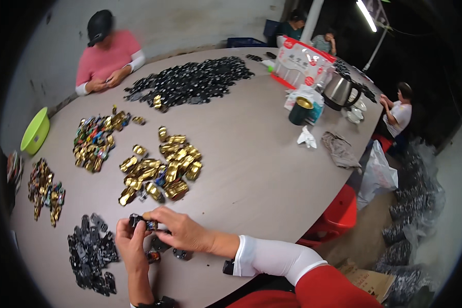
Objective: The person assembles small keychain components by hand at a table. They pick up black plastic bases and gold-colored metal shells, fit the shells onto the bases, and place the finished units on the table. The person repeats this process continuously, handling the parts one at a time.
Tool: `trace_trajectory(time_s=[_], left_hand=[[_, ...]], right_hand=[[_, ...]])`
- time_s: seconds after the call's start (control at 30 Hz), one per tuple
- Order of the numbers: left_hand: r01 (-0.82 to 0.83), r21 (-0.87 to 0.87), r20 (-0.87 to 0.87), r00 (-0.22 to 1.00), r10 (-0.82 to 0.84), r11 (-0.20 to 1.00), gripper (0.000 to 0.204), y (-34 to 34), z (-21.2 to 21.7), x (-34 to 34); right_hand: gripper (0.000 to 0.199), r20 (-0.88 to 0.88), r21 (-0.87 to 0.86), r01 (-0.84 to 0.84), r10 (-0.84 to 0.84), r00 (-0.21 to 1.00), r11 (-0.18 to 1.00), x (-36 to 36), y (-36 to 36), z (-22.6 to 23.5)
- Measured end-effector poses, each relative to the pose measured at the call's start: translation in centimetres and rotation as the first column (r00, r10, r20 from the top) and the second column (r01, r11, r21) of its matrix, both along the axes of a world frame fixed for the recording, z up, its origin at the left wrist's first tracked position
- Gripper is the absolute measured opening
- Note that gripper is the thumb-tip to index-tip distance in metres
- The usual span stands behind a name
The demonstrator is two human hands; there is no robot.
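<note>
While both hands' fingers (148, 215) pinch it, small black piece (138, 221) (shiny, oblong) shows coloured end.

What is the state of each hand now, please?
Left hand: closed on one end of a small dark part.
Right hand: fingers pinching the same small dark part.

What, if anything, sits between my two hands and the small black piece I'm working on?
Nothing visible does: the left hand and right hand both already touch the small black piece, pinching it from either side above the grey table.
</note>
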State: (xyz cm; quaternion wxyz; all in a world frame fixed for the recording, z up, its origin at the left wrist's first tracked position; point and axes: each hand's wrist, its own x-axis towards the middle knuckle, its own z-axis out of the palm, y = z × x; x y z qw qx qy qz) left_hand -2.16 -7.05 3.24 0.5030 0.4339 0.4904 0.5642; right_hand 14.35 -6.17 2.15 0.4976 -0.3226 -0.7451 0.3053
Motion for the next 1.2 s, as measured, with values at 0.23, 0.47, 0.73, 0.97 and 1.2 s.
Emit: trace_trajectory(time_s=[0.23, 0.47, 0.73, 0.97, 1.2], left_hand=[[0.047, 0.029, -0.010, 0.999, -0.047, 0.998, 0.012, 0.0, -0.5, 0.0], [0.105, 0.027, 0.026, 0.994, -0.106, 0.994, 0.015, 0.0, -0.6, -0.1], [0.223, 0.075, -0.023, 0.975, -0.222, 0.972, 0.024, 0.1, -1.4, -0.5], [0.239, 0.064, -0.042, 0.971, -0.237, 0.969, 0.022, -0.2, -0.7, 0.1], [0.250, 0.067, -0.043, 0.968, -0.248, 0.966, 0.028, -0.1, -1.2, -0.5]], right_hand=[[0.051, 0.029, -0.051, 0.020, -0.018, 0.999, 0.999, 0.1, -0.3, 0.0], [0.055, 0.038, -0.040, 0.056, -0.055, 0.998, 0.998, -0.3, -0.2, -0.2], [0.058, 0.012, -0.001, 0.099, -0.099, 0.995, 0.995, -0.2, -0.4, 0.2], [0.049, 0.021, -0.020, 0.081, -0.081, 0.996, 0.997, -0.2, 0.0, -0.5], [0.046, 0.046, -0.010, 0.107, -0.106, 0.993, 0.994, -0.3, 0.0, -0.6]])
